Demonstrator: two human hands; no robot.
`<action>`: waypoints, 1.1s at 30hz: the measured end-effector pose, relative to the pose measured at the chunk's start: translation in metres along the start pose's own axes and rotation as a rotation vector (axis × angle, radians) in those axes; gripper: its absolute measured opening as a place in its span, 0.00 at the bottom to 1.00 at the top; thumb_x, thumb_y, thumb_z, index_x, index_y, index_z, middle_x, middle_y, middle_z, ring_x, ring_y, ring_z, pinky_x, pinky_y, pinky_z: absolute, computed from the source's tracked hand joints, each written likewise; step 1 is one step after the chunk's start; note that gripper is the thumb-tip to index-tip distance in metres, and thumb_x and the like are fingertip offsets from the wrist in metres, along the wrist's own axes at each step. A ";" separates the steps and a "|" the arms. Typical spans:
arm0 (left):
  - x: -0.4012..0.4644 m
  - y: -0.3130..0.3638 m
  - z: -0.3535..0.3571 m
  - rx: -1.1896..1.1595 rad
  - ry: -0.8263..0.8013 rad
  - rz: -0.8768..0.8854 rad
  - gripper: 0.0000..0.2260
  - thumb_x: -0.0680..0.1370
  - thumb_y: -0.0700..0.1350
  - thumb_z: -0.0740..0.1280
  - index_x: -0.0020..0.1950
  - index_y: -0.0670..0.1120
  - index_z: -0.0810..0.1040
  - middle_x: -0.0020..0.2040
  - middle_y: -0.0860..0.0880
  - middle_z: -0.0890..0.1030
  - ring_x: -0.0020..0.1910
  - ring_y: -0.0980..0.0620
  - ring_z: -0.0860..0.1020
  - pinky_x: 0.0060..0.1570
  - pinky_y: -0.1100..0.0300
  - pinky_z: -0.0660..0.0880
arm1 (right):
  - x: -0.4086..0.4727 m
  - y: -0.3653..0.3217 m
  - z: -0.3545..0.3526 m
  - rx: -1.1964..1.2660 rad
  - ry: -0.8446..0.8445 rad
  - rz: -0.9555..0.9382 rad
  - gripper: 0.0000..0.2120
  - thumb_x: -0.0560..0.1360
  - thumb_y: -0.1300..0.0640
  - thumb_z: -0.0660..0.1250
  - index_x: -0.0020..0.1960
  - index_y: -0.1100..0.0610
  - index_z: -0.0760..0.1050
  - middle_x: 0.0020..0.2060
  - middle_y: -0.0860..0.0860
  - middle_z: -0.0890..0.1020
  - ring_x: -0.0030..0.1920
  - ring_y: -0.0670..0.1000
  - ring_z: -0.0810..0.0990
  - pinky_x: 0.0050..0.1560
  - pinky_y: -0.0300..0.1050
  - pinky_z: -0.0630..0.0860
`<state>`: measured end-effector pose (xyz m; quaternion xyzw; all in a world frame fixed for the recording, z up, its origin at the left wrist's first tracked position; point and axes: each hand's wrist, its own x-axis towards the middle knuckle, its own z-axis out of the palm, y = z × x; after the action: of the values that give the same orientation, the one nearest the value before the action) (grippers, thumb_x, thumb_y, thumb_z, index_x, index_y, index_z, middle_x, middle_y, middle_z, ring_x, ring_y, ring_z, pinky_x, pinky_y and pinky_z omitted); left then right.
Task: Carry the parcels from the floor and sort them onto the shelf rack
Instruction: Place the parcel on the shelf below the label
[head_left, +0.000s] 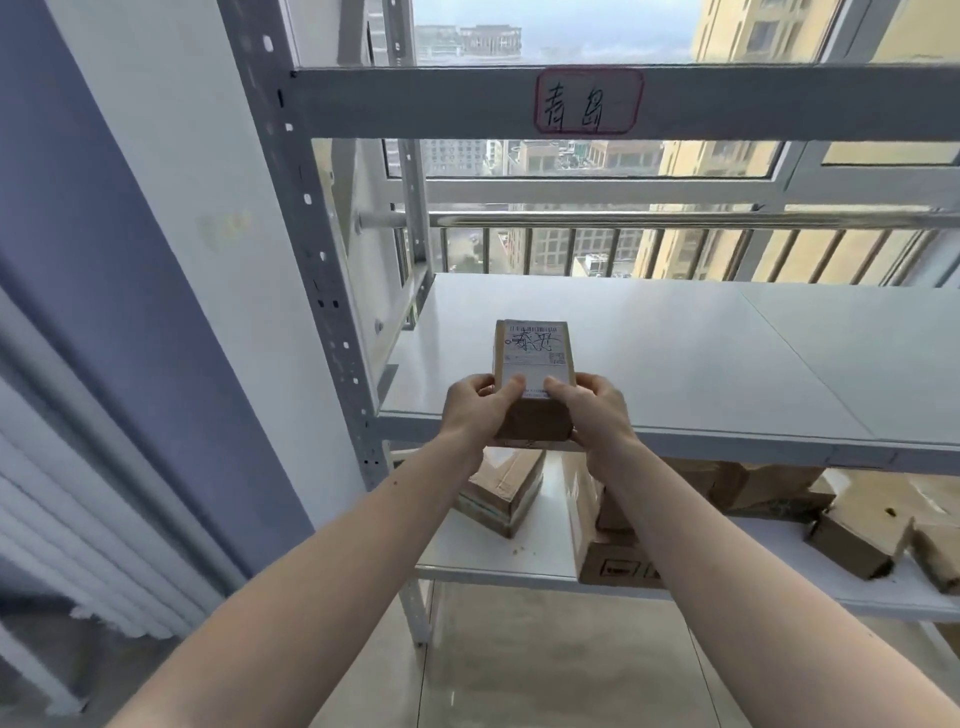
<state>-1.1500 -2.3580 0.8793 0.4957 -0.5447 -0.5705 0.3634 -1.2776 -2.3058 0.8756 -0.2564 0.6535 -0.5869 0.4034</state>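
Note:
A small brown cardboard parcel (532, 358) with a white shipping label and handwritten marks on top rests at the front left of the white middle shelf (701, 353) of the grey metal rack. My left hand (475, 410) grips its near left corner and my right hand (595, 410) grips its near right corner, thumbs on the label. The parcel's near end overhangs the shelf's front edge slightly. A red-bordered handwritten label (588, 101) is stuck on the beam above this shelf.
The lower shelf (493, 556) holds several brown cardboard boxes (501, 491), some lying tilted. The rack's perforated upright (311, 234) stands at the left beside a white wall. A window with a metal railing (675, 218) lies behind the rack. Tiled floor (545, 665) is below.

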 end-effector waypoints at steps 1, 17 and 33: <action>0.010 0.001 -0.001 0.005 -0.023 0.003 0.17 0.78 0.49 0.70 0.62 0.42 0.78 0.52 0.45 0.82 0.44 0.50 0.81 0.29 0.66 0.77 | 0.009 0.000 0.004 0.005 0.009 -0.001 0.25 0.73 0.53 0.72 0.67 0.58 0.70 0.55 0.57 0.82 0.51 0.56 0.84 0.51 0.55 0.83; 0.118 -0.010 -0.007 0.064 -0.185 -0.003 0.18 0.78 0.44 0.70 0.67 0.43 0.76 0.54 0.45 0.81 0.47 0.51 0.80 0.34 0.70 0.75 | 0.103 0.008 0.037 -0.029 0.092 0.069 0.25 0.71 0.53 0.72 0.65 0.58 0.72 0.56 0.57 0.82 0.54 0.57 0.83 0.58 0.59 0.80; 0.140 -0.030 -0.012 0.209 -0.186 0.078 0.36 0.70 0.59 0.76 0.74 0.48 0.71 0.67 0.50 0.78 0.63 0.51 0.78 0.59 0.57 0.76 | 0.116 0.015 0.016 -0.283 -0.011 -0.036 0.46 0.65 0.30 0.69 0.74 0.55 0.63 0.68 0.55 0.76 0.64 0.54 0.77 0.67 0.55 0.73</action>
<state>-1.1693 -2.4903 0.8267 0.4540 -0.6515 -0.5396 0.2797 -1.3250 -2.4062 0.8346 -0.3255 0.7228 -0.4947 0.3562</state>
